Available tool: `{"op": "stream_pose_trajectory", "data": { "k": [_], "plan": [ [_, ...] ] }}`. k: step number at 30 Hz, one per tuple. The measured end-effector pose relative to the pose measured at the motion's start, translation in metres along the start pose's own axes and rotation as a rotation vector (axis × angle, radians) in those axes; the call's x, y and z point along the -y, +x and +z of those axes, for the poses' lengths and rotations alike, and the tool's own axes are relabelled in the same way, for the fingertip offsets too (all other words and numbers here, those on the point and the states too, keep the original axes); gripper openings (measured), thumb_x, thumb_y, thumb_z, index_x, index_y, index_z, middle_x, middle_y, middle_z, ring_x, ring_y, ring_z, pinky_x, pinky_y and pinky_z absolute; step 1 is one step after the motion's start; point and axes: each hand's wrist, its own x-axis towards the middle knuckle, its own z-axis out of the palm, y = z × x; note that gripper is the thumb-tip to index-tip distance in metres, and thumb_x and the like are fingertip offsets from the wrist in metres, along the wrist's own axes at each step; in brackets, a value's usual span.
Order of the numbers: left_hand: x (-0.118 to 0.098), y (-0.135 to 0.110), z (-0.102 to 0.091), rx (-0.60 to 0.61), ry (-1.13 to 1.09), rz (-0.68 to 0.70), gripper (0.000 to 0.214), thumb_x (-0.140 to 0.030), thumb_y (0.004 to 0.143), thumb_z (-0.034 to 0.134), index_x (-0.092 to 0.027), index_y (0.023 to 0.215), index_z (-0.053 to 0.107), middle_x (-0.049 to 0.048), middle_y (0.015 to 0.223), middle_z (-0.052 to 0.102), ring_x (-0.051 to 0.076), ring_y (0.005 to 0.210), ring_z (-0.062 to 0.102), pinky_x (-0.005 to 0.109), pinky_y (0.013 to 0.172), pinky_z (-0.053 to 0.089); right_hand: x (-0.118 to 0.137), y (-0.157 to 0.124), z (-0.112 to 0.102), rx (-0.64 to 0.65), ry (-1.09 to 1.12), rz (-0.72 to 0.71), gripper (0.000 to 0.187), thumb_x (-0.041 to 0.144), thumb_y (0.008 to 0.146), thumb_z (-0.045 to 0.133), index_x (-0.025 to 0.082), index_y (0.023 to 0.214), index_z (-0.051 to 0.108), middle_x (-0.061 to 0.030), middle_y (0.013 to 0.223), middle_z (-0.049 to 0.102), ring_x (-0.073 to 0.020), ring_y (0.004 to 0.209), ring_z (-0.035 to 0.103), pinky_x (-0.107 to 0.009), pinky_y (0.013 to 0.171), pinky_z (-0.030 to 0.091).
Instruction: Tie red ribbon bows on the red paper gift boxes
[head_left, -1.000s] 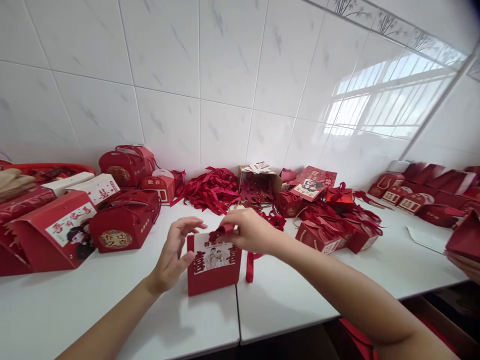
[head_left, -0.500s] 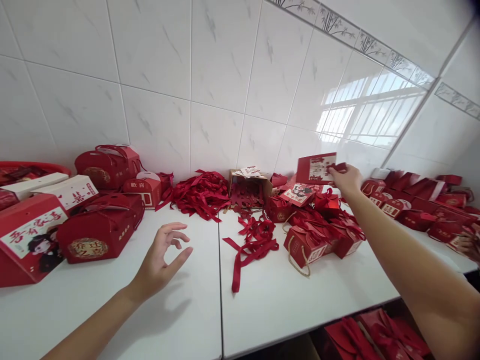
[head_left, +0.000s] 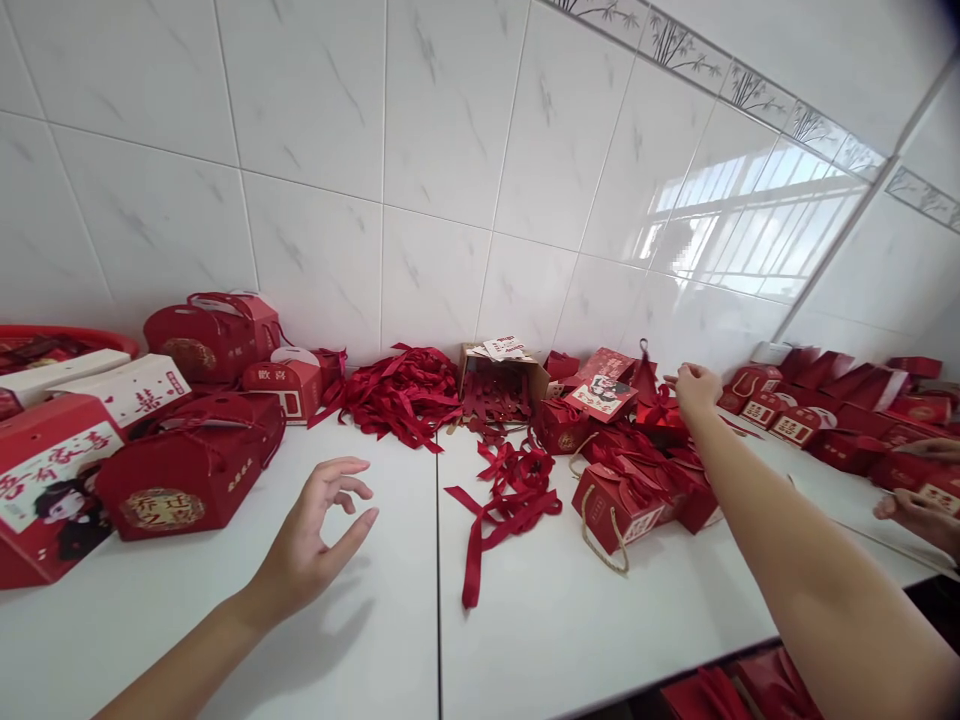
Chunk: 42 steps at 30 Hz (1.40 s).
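Note:
Over the white table [head_left: 360, 640], my left hand [head_left: 319, 525] hovers open, palm turned inward and fingers gently curved, holding nothing. My right hand [head_left: 696, 388] reaches out to the back right, fingers curled together; what they hold, if anything, is hidden. Just left of its fingertips is a pointed red piece with a small loop on top [head_left: 643, 376]. Below and left of it lies a pile of small red gift boxes [head_left: 622, 500], some with ribbon bows and rope handles. A red box with a cartoon picture [head_left: 601, 395] rests on the pile.
Loose red ribbons [head_left: 514, 500] and a ribbon heap [head_left: 401, 390] lie mid-table beside an open cardboard box [head_left: 536, 380]. Larger red boxes [head_left: 187, 465] stand at left. At right, another person's hands [head_left: 919, 510] are near more boxes [head_left: 795, 420]. A tiled wall backs the table.
The red card-like piece with a picture, held up in my right hand before, is no longer seen in it. The hand has lowered slightly. My left hand has barely moved.

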Motion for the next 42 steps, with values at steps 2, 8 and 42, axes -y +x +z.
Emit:
{"op": "stream_pose_trajectory", "data": {
  "k": [2, 8, 42],
  "plan": [
    [-0.002, 0.001, 0.000, -0.040, 0.034, 0.060, 0.031, -0.033, 0.081, 0.059, -0.025, 0.109, 0.049, 0.0095, 0.105, 0.055, 0.019, 0.074, 0.059, 0.020, 0.033, 0.039, 0.015, -0.009, 0.005, -0.008, 0.056, -0.016, 0.021, 0.027, 0.092, 0.049, 0.012, 0.105, 0.057, -0.0039, 0.088, 0.063, -0.0118, 0.069, 0.062, -0.025, 0.060, 0.052],
    [0.003, 0.010, -0.009, -0.201, 0.228, 0.309, 0.007, -0.024, 0.082, 0.060, -0.022, 0.076, 0.057, 0.0042, 0.089, 0.060, 0.018, 0.078, 0.059, 0.031, 0.073, 0.050, 0.082, -0.082, 0.048, 0.206, 0.208, -0.169, 0.025, 0.026, 0.086, 0.045, 0.013, 0.103, 0.058, 0.0000, 0.067, 0.059, -0.0105, 0.053, 0.057, -0.021, 0.050, 0.046],
    [0.037, 0.016, -0.064, 0.307, -0.142, -0.383, 0.082, -0.044, 0.070, 0.072, -0.027, 0.128, 0.017, 0.0171, 0.136, 0.036, 0.027, 0.120, 0.050, 0.044, 0.096, 0.044, 0.023, -0.352, 0.171, 1.088, -0.276, -0.587, 0.026, 0.023, 0.087, 0.046, 0.019, 0.108, 0.060, -0.0113, 0.122, 0.057, -0.0264, 0.119, 0.045, -0.041, 0.098, 0.034]
  ]
}}
